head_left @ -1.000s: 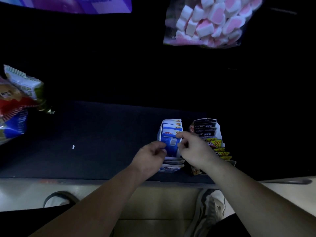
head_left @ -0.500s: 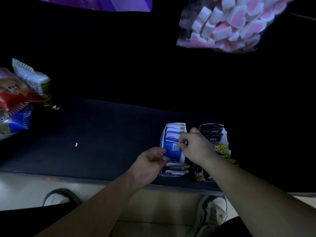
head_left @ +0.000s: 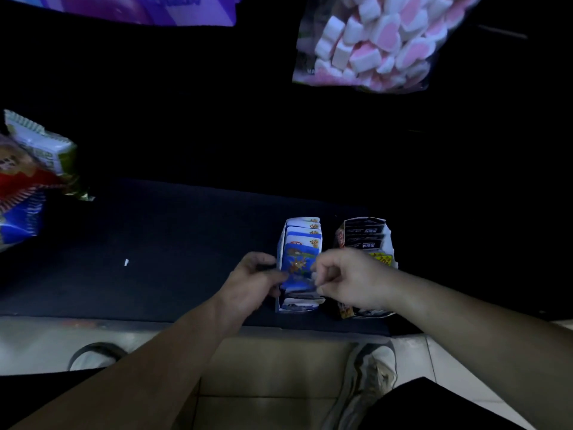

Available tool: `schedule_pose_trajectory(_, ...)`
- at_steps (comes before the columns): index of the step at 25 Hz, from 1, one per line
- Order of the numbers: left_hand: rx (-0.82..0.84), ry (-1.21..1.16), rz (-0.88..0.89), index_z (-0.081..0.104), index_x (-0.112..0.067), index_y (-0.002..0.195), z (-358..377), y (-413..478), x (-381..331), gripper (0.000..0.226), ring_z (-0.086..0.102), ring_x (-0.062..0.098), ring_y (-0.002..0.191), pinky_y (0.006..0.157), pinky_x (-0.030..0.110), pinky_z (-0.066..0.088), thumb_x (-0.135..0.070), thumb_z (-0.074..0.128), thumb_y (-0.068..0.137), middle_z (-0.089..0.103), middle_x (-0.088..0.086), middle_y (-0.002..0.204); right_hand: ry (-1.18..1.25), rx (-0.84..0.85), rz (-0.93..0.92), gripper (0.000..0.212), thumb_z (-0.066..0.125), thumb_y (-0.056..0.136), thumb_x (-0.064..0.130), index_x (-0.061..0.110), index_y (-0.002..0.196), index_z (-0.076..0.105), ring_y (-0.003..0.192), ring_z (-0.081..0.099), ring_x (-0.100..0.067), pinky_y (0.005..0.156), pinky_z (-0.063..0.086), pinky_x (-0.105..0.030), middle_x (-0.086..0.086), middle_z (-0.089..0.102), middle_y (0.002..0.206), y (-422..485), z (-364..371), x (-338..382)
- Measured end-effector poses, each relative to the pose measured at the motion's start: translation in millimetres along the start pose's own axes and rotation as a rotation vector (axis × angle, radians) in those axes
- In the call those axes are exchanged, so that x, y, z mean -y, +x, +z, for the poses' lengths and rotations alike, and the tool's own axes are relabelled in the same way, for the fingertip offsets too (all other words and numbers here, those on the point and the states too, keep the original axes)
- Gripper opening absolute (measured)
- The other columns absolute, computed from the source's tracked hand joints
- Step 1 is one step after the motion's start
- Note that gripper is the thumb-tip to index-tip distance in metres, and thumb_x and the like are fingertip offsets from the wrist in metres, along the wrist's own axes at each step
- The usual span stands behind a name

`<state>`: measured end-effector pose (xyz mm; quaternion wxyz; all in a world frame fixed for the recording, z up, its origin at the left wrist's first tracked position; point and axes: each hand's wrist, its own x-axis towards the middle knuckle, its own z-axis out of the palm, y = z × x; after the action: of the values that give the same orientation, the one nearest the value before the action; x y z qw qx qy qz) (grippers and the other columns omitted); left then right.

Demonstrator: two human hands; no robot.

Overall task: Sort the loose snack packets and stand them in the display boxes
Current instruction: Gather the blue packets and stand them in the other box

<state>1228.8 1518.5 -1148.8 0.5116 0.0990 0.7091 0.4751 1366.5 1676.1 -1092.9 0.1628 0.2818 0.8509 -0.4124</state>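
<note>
Seating one blue packet (head_left: 299, 263) in the blue display box (head_left: 281, 240), near the tabletop's (head_left: 173, 243) front edge, right of centre. Left hand (head_left: 252, 282): fingers curled on the packet's left edge. Right hand (head_left: 348, 280): pinching its right edge. To do well, I judge: keep it upright, face forward, lower both sides evenly. Black display box (head_left: 366, 234) just beside, rightward, under my right wrist; little room there. Open room lies leftward, up to loose packets (head_left: 31, 181) at the left edge.

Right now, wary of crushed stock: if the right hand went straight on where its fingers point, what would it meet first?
The blue cartoon packet in the blue display box, probably; the right hand seems to pinch its edge.
</note>
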Motion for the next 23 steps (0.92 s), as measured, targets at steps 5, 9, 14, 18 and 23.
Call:
schedule_pose_trajectory(5, 0.129, 0.090, 0.089, 0.074, -0.025, 0.110, 4.8, -2.4, 13.9, 0.030, 0.073, 0.014, 0.100, 0.091, 0.026, 0.057, -0.005, 0.074, 0.088, 0.078, -0.004, 0.102, 0.233, 0.066, 0.176, 0.011, 0.083, 0.080, 0.015, 0.023, 0.083, 0.076, 0.097, 0.074, -0.019, 0.091, 0.061, -0.047, -0.002, 0.077, 0.101, -6.5, -2.4, -10.5)
schedule_pose_trajectory(9, 0.138, 0.095, 0.088, 0.076, -0.029, 0.110, 3.1, -6.1, 19.8, 0.034, 0.073, 0.018, 0.103, 0.093, 0.029, 0.058, -0.011, 0.082, 0.082, 0.078, 0.000, 0.106, 0.408, -0.169, 0.347, 0.015, 0.071, 0.095, 0.028, 0.013, 0.100, 0.069, 0.090, 0.075, -0.023, 0.081, 0.064, -0.040, -0.010, 0.074, 0.100, 6.4, -1.6, -9.6)
schedule_pose_trajectory(14, 0.133, 0.157, 0.148, 0.077, -0.032, 0.107, -1.5, -6.4, 23.5, 0.036, 0.070, 0.003, 0.104, 0.100, 0.033, 0.055, -0.014, 0.086, 0.078, 0.076, -0.013, 0.106, 0.467, -0.203, 0.401, 0.028, 0.084, 0.082, 0.012, 0.014, 0.092, 0.058, 0.089, 0.072, -0.024, 0.075, 0.063, -0.044, -0.006, 0.073, 0.094, 19.8, 9.8, -4.9)
schedule_pose_trajectory(18, 0.151, 0.165, 0.199, 0.076, -0.028, 0.104, 1.0, -5.1, 20.4, 0.035, 0.072, 0.011, 0.103, 0.100, 0.041, 0.056, -0.008, 0.084, 0.077, 0.077, -0.005, 0.104, 0.590, -0.279, 0.436, 0.037, 0.083, 0.078, 0.001, 0.017, 0.092, 0.053, 0.060, 0.057, -0.014, 0.045, 0.041, -0.028, -0.003, 0.071, 0.086, 23.6, 9.9, -1.1)
schedule_pose_trajectory(23, 0.120, 0.125, 0.249, 0.062, -0.015, 0.092, -0.2, -4.2, 16.5, 0.024, 0.073, 0.026, 0.101, 0.095, 0.049, 0.057, 0.002, 0.075, 0.080, 0.078, 0.005, 0.097, 0.580, -0.397, 0.308, 0.041, 0.076, 0.081, -0.006, 0.021, 0.087, 0.047, 0.057, 0.055, -0.015, 0.041, 0.034, -0.024, -0.002, 0.066, 0.076, 27.7, -9.8, 10.6)
